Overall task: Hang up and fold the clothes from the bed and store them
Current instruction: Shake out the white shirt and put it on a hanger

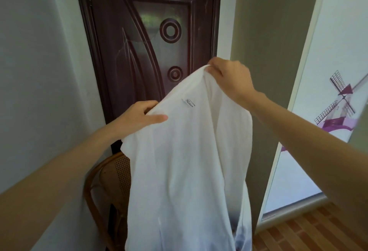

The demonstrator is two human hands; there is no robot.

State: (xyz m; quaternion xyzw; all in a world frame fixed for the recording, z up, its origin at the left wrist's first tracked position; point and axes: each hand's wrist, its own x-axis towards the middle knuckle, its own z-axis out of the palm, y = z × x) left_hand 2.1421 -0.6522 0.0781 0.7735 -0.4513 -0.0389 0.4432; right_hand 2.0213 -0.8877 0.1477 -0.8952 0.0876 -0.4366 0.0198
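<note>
White shirt (185, 167) hanging mid-air in front of door (147, 32), over wicker chair (111, 181). Left hand (139, 117) pinching collar edge, right hand (229, 77) gripping top fold. Looking light, floppy, thin; best holding at shoulders so it's draping straight.

Both arms are bare and reach up from the bottom corners toward the middle of the frame. The left hand (139, 116) is left of the middle. Its fingers curl round the edge of a white shirt (185, 171), and its thumb lies flat on top, pointing right. The right hand (229, 77) is higher up, just right of the middle. Its back faces us, and its fingertips pinch the top of the shirt. The two hands are apart.
</note>
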